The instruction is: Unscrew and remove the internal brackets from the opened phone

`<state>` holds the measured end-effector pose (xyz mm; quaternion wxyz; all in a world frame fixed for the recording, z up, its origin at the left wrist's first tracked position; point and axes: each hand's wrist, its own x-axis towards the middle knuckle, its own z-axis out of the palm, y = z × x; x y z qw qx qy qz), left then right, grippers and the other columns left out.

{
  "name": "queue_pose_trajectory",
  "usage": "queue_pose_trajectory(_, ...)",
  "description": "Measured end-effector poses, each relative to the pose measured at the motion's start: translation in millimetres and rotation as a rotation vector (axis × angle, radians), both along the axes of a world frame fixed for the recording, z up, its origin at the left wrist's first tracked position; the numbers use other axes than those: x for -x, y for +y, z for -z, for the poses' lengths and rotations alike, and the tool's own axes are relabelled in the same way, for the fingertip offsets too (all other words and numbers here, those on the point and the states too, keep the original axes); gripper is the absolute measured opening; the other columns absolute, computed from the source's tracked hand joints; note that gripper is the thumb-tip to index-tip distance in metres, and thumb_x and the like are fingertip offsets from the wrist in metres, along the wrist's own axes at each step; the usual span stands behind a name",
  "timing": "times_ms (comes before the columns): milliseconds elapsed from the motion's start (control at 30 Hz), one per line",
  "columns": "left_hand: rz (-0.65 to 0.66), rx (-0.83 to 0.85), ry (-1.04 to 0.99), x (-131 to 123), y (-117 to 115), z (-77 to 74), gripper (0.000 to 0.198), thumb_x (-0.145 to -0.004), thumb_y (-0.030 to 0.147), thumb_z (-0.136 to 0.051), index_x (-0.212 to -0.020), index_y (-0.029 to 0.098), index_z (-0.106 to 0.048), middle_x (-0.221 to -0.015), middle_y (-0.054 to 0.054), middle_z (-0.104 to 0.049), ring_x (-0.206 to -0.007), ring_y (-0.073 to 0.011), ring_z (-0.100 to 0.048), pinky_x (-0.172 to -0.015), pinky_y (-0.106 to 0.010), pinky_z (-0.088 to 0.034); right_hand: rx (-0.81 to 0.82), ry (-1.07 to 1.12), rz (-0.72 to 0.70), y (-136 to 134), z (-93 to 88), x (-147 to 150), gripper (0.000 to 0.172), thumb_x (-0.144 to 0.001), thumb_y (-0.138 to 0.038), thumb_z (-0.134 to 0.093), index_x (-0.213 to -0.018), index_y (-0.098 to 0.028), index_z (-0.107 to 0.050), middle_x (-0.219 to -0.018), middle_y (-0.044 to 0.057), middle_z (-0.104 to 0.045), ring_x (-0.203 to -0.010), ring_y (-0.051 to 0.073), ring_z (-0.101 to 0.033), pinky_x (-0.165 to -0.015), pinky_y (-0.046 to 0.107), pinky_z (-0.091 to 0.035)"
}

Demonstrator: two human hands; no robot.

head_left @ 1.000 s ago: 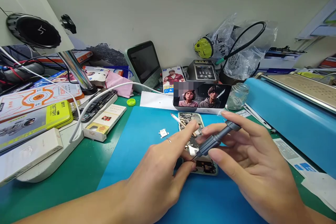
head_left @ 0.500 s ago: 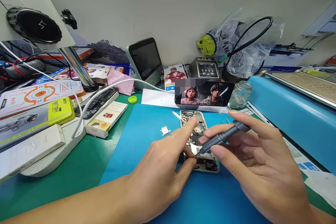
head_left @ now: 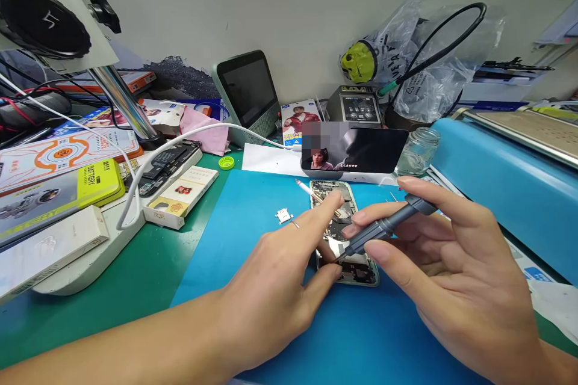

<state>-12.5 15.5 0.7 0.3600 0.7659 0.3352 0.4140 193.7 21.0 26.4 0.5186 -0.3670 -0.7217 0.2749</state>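
Note:
An opened phone (head_left: 345, 227) lies on the blue mat, its inner parts bare. My left hand (head_left: 275, 277) grips it from the left, with the index finger stretched over its upper part and the thumb by its lower part. In my right hand (head_left: 460, 271) is a dark grey screwdriver (head_left: 383, 225), held slanted with a fingertip on its end cap. Its tip points into the lower part of the phone beside my left thumb; the exact contact point is too small to see. A slim pinkish-white tool (head_left: 307, 189) lies across the phone's upper left, partly under my index finger.
A small white metal part (head_left: 283, 215) lies left of the phone. Behind the mat a propped phone (head_left: 374, 150) plays a video, with a glass jar (head_left: 418, 150) beside it. Boxes (head_left: 180, 195) and a microscope stand (head_left: 121, 102) occupy the left; a blue machine (head_left: 506, 192) stands right.
The view has shifted slightly, so the bench appears higher. Both hands keep their hold, and the screwdriver stays at the phone's lower part. The picture on the propped phone is different.

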Motion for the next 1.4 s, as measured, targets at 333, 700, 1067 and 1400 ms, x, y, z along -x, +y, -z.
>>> queue_pose_trajectory(333, 0.011, -0.035, 0.02, 1.0, 0.9, 3.6, 0.078, -0.1, 0.006, -0.057, -0.168, 0.025, -0.024, -0.124, -0.004, -0.069, -0.104, -0.0143, -0.068, -0.099, -0.025, -0.053, -0.027, 0.001, -0.012, 2.8, -1.0, 0.8, 0.064, -0.094, -0.007, -0.07, -0.147, -0.039, -0.053, -0.109, -0.002, -0.077, -0.101, 0.012, -0.078, -0.082, 0.014, -0.067)
queue_pose_trajectory(700, -0.002, -0.039, 0.035, 2.7, 0.0, 1.8, 0.077, -0.101, 0.006, -0.058, -0.168, 0.025, -0.025, -0.131, -0.003, -0.069, -0.107, -0.014, -0.068, -0.101, -0.024, -0.053, -0.007, 0.029, -0.017, -0.4, -0.7, -1.5, 0.063, -0.094, -0.007, -0.07, -0.146, -0.04, -0.054, -0.109, -0.003, -0.077, -0.098, 0.009, -0.077, -0.074, 0.009, -0.065)
queue_pose_trajectory(1067, -0.028, -0.051, 0.062, 2.5, -2.2, -0.7, 0.077, -0.101, 0.005, -0.057, -0.168, 0.026, -0.026, -0.15, -0.005, -0.062, -0.111, -0.0152, -0.07, -0.104, -0.027, -0.056, -0.023, 0.024, -0.001, 1.0, -1.2, -1.1, 0.062, -0.094, -0.007, -0.07, -0.145, -0.04, -0.055, -0.109, -0.003, -0.078, -0.097, 0.01, -0.077, -0.079, 0.011, -0.066)
queue_pose_trajectory(1400, -0.021, -0.042, 0.065, 2.1, -1.6, -0.3, 0.08, -0.1, 0.004, -0.058, -0.168, 0.027, -0.024, -0.154, -0.004, -0.059, -0.112, -0.0149, -0.071, -0.107, -0.027, -0.057, -0.034, 0.006, -0.022, -0.3, 1.7, -0.2, 0.065, -0.094, -0.007, -0.07, -0.146, -0.041, -0.054, -0.11, -0.004, -0.077, -0.098, 0.009, -0.077, -0.083, 0.011, -0.066)
